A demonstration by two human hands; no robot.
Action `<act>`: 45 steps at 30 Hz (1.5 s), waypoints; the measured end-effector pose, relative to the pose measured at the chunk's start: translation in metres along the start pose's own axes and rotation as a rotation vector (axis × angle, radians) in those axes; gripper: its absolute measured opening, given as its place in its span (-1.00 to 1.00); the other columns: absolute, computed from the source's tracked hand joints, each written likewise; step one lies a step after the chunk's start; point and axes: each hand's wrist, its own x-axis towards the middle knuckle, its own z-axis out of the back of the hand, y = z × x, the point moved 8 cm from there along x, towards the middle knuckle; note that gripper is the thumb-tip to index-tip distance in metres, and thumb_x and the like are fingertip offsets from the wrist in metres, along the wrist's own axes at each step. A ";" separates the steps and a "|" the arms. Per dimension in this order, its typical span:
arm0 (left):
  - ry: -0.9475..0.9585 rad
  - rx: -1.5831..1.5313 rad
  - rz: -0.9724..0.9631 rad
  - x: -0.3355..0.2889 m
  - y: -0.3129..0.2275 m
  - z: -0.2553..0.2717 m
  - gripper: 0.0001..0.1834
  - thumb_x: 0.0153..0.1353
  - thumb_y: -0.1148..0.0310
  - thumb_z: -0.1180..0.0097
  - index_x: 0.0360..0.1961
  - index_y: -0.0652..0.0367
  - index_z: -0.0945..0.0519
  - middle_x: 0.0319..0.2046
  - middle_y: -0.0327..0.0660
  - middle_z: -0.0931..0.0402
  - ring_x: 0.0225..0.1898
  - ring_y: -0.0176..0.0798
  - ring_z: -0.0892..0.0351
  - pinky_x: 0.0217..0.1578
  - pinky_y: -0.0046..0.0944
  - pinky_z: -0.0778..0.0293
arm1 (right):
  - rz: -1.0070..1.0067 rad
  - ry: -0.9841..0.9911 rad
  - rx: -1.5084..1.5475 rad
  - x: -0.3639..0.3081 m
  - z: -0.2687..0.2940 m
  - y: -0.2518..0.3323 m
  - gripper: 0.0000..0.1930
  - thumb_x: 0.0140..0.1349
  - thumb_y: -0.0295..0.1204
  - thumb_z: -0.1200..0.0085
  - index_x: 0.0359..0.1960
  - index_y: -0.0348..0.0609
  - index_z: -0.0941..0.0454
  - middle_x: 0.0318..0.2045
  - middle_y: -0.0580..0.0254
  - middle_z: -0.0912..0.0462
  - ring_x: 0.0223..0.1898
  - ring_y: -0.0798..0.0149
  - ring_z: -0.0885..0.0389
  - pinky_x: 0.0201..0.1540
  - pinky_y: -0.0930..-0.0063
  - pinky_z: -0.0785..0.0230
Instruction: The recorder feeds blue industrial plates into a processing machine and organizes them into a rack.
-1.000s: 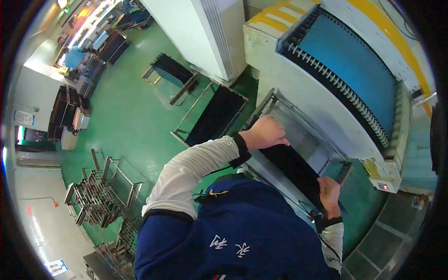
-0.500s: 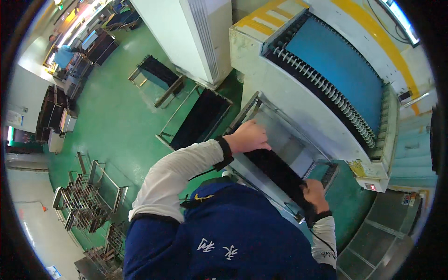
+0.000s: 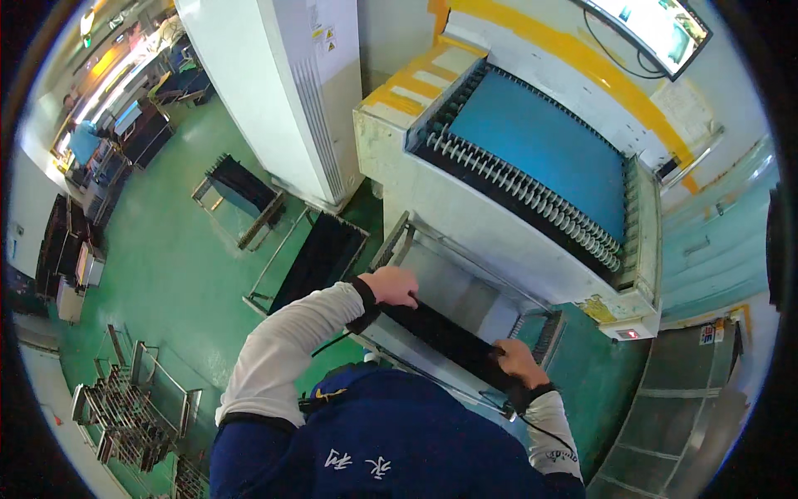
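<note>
My left hand (image 3: 393, 287) is closed over the far-left end of a long black slab (image 3: 451, 337), which may be a dark panel or the edge of several stacked together. At its near-right end my right hand (image 3: 518, 363) grips with the fingers curled in. The slab spans between both hands inside a metal rack (image 3: 482, 252) with toothed end bars. My palms hide its two ends, and its lower part is out of sight in the rack. Pale sleeves cover both forearms.
Beyond the rack stands a white roller conveyor (image 3: 499, 218) carrying a flat blue sheet (image 3: 544, 154). Left of me are a rack of dark panels (image 3: 320, 259), another loaded rack (image 3: 241, 190) and piled metal frames (image 3: 137, 407). A white cabinet (image 3: 274, 91) rises behind; a screen (image 3: 652, 33) hangs upper right.
My view has shifted up and to the right, so more of the screen shows. Both hands keep their grip on the black slab, with little visible movement against the rack.
</note>
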 end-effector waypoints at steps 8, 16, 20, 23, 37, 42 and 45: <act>0.028 0.022 0.029 0.008 0.011 -0.012 -0.64 0.07 0.05 -0.28 -0.23 0.07 -0.74 -0.31 -0.07 -0.70 -0.23 0.12 -0.69 -0.22 0.09 -0.59 | -0.063 0.015 0.033 0.009 -0.006 -0.003 -0.66 0.10 -0.23 -0.27 -0.17 -0.19 -0.70 -0.22 -0.16 -0.71 -0.13 -0.22 -0.66 -0.07 0.05 -0.49; 0.040 0.063 0.136 0.011 0.017 -0.018 -0.61 0.07 0.00 -0.29 -0.12 -0.09 -0.74 -0.20 -0.16 -0.71 -0.11 0.03 -0.69 -0.15 0.05 -0.60 | -0.032 -0.002 0.028 0.010 -0.006 -0.001 -0.64 0.14 -0.15 -0.26 -0.19 -0.20 -0.69 -0.26 -0.15 -0.70 -0.17 -0.24 -0.65 -0.12 0.05 -0.48; 0.087 0.091 0.160 0.015 0.018 -0.018 -0.60 0.06 -0.01 -0.31 -0.12 -0.10 -0.74 -0.19 -0.17 -0.71 -0.10 0.02 -0.69 -0.15 0.05 -0.60 | -0.092 0.078 -0.002 0.011 -0.002 0.004 -0.64 0.14 -0.15 -0.26 -0.18 -0.18 -0.69 -0.27 -0.12 -0.71 -0.17 -0.23 -0.65 -0.13 0.05 -0.48; -0.015 0.038 0.124 0.010 0.018 -0.017 -0.64 0.07 0.00 -0.27 -0.22 -0.01 -0.72 -0.30 -0.15 -0.67 -0.20 0.06 -0.67 -0.25 0.06 -0.56 | -0.108 0.073 0.046 0.010 -0.004 0.001 -0.64 0.14 -0.15 -0.27 -0.17 -0.16 -0.69 -0.26 -0.11 -0.71 -0.17 -0.22 -0.65 -0.13 0.05 -0.47; 0.038 0.054 0.172 0.006 0.012 -0.014 -0.60 0.05 0.00 -0.32 -0.11 -0.08 -0.74 -0.20 -0.15 -0.71 -0.10 0.04 -0.69 -0.11 0.06 -0.59 | -0.132 0.053 0.033 0.004 -0.002 0.007 -0.60 0.13 -0.10 -0.24 -0.12 -0.10 -0.69 -0.22 -0.13 -0.71 -0.14 -0.24 -0.65 -0.10 0.02 -0.49; 0.056 0.078 0.184 0.009 0.015 -0.016 -0.60 0.05 -0.01 -0.34 -0.13 -0.08 -0.74 -0.20 -0.14 -0.71 -0.09 0.04 -0.69 -0.12 0.05 -0.58 | -0.125 0.057 0.023 0.006 -0.004 0.004 -0.60 0.14 -0.09 -0.23 -0.14 -0.12 -0.69 -0.24 -0.13 -0.70 -0.15 -0.25 -0.65 -0.11 0.02 -0.48; 0.048 0.079 0.164 0.010 0.016 -0.017 -0.61 0.06 0.00 -0.33 -0.13 -0.07 -0.74 -0.21 -0.14 -0.71 -0.09 0.04 -0.69 -0.12 0.04 -0.59 | -0.116 0.046 0.020 0.006 -0.007 0.001 -0.59 0.14 -0.08 -0.24 -0.13 -0.12 -0.69 -0.23 -0.13 -0.70 -0.14 -0.25 -0.65 -0.11 0.02 -0.48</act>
